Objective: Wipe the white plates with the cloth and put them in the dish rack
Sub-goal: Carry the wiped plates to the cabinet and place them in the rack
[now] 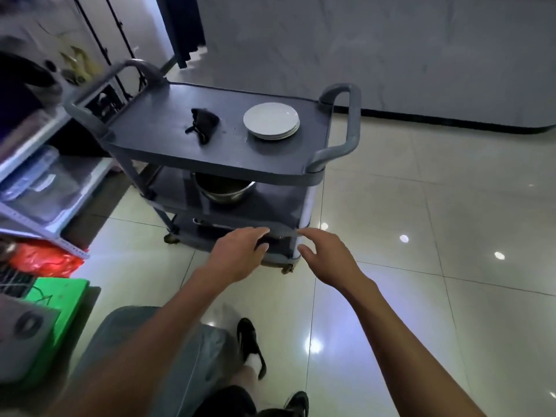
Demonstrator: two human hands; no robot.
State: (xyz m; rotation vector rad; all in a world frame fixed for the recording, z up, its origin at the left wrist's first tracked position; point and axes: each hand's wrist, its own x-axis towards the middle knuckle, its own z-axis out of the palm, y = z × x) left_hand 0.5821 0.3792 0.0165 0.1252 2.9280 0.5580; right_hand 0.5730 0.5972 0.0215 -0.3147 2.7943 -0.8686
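Note:
A small stack of white plates (pixel 271 121) sits on the right part of a grey cart's top shelf (pixel 168 145). A crumpled dark cloth (pixel 203 123) lies to the left of the plates on the same shelf. My left hand (pixel 237 254) and my right hand (pixel 326 255) are stretched forward side by side, low in front of the cart, fingers relaxed and holding nothing. Both hands are well short of the plates and the cloth. No dish rack shows in this view.
A metal bowl (pixel 224 190) stands on the cart's middle shelf. Cart handles (pixel 346 127) rise at both ends. A storage shelf (pixel 39 188) with bins, a red bag (pixel 45 258) and a green crate (pixel 57 311) crowd the left. Glossy tiled floor (pixel 421 236) spreads to the right.

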